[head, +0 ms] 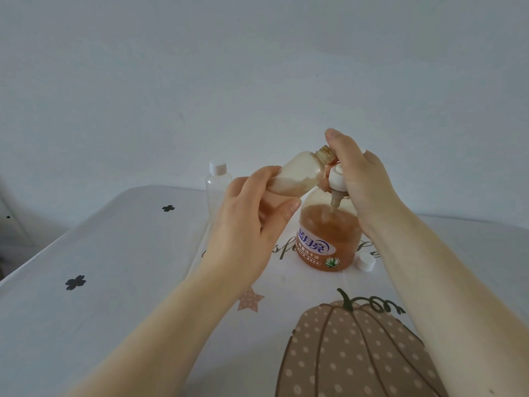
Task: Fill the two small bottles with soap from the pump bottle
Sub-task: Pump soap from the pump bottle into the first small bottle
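Note:
An orange pump bottle [329,239] of soap stands on the table at centre. My right hand [360,179] rests on its white pump head, pressing from above. My left hand [252,219] holds a small clear bottle [297,173] tilted on its side, its open neck up against the pump nozzle; pale soap lies inside it. A second small clear bottle [218,187] with a white cap stands upright behind my left hand. A loose white cap [365,262] lies on the table just right of the pump bottle.
The table [114,267] wears a white cloth printed with a dotted pumpkin [352,348], a star and black clover marks. Its far and left edges are rounded. A plain pale wall rises behind.

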